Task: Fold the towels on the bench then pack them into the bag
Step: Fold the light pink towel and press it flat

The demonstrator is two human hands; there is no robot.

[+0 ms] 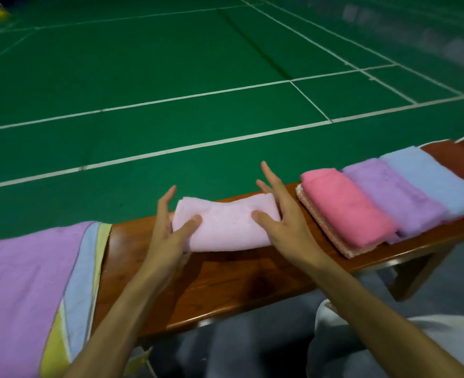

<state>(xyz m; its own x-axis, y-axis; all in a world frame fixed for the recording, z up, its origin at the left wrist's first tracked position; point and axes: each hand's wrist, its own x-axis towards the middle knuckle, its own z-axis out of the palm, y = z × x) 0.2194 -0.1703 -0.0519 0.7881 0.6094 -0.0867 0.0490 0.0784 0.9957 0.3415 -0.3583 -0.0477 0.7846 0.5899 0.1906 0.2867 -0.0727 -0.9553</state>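
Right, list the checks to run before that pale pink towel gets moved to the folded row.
1. Pale pink towel folded: ok, a compact bundle across the bench.
2. Hands placed: ok, left hand at its left end, right hand at its right end, thumbs on top.
3. Grip fit for lifting: not ok, fingers are straight, not curled round it.
4. Room by the folded row: ok, bare bench shows left of it.
5. Bag ready: cannot tell, only white fabric at lower right.
6. All folded: not ok, unfolded pile lies at left.
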